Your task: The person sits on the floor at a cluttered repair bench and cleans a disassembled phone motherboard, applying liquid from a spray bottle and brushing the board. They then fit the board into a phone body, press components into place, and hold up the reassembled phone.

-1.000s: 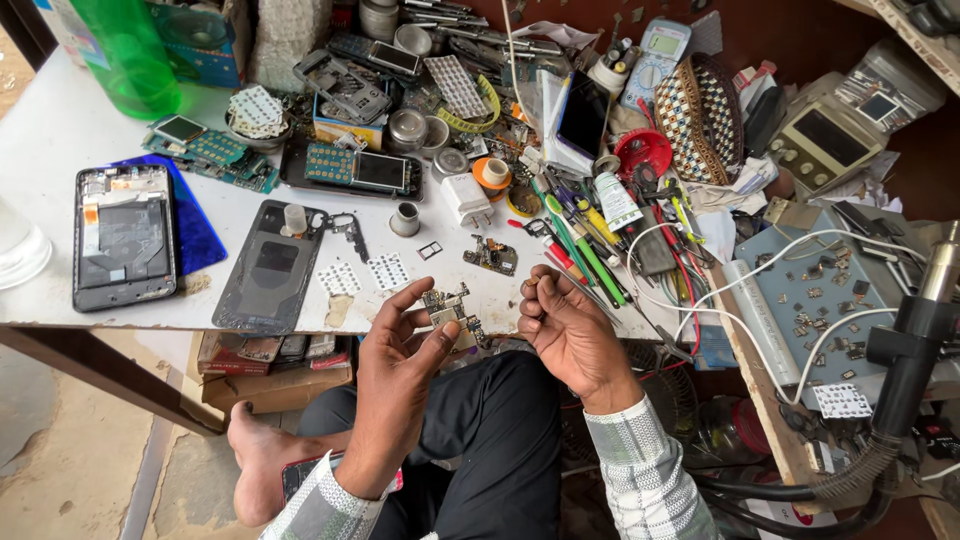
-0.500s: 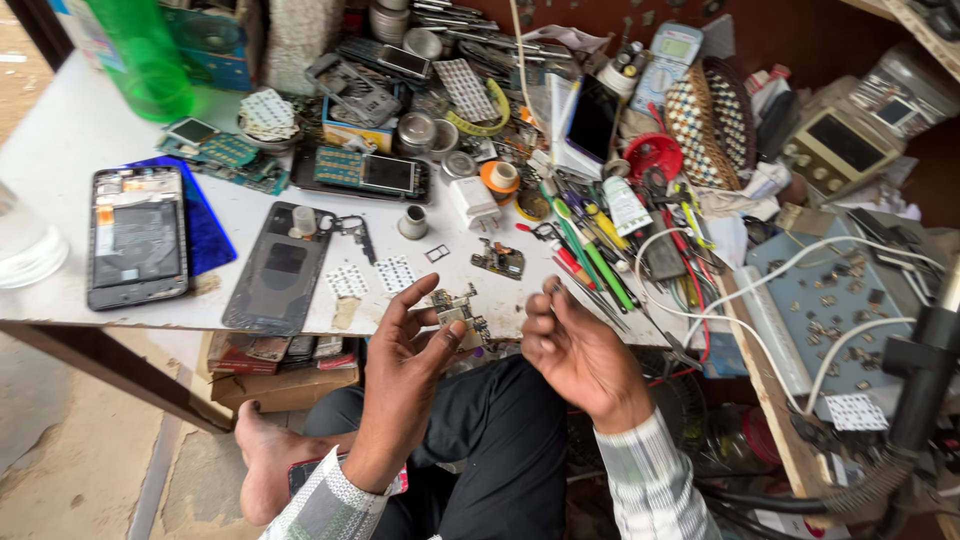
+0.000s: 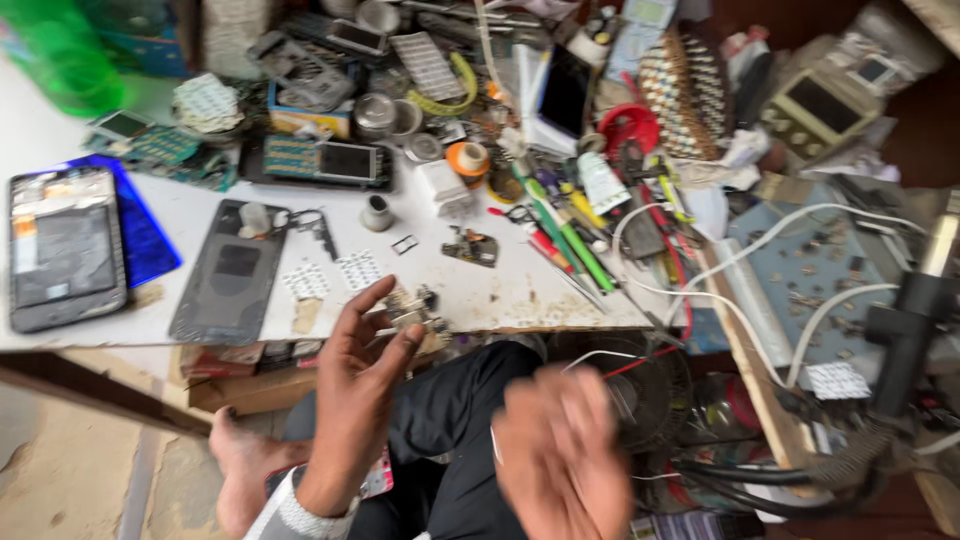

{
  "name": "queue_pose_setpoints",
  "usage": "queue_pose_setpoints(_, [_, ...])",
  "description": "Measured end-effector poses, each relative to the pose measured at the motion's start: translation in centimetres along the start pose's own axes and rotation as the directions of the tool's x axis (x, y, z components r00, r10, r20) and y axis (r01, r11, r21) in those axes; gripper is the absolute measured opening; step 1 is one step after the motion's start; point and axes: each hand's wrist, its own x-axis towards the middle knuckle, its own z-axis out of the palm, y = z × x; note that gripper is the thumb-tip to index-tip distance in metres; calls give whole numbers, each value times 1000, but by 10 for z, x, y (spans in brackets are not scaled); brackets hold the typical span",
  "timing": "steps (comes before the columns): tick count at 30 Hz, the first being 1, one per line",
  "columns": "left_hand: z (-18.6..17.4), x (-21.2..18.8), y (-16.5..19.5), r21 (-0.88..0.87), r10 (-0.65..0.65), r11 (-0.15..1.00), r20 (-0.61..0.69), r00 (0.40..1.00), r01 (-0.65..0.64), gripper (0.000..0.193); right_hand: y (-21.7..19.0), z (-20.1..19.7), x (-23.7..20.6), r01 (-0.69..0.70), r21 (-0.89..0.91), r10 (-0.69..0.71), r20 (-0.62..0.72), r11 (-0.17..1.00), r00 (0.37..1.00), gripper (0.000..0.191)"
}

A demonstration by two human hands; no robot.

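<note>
We see the left hand raised at the near edge of the white table, its fingers pinched narrowly around a small metal part that sits between thumb and fingertips, just over the table's front rim. The right hand hangs lower, over the lap in dark trousers, and is so blurred that we cannot tell whether its fingers are spread or curled, nor whether they carry anything. It is apart from the left hand and from the small part.

On the table just beyond the left hand lies a dark phone back cover, and further left a phone body with its insides exposed, resting on a blue sheet. A small circuit piece lies near the middle of the table. To the right, pens and screwdrivers lie in a loose heap, with white cables looping past them. A bare foot shows below the table edge.
</note>
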Motion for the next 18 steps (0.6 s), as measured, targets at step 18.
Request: queue_pose_setpoints(18, [17, -7, 9, 1, 4, 1000, 29, 1000, -4, 56, 7, -26, 38, 110, 644, 63, -239, 757, 969, 13])
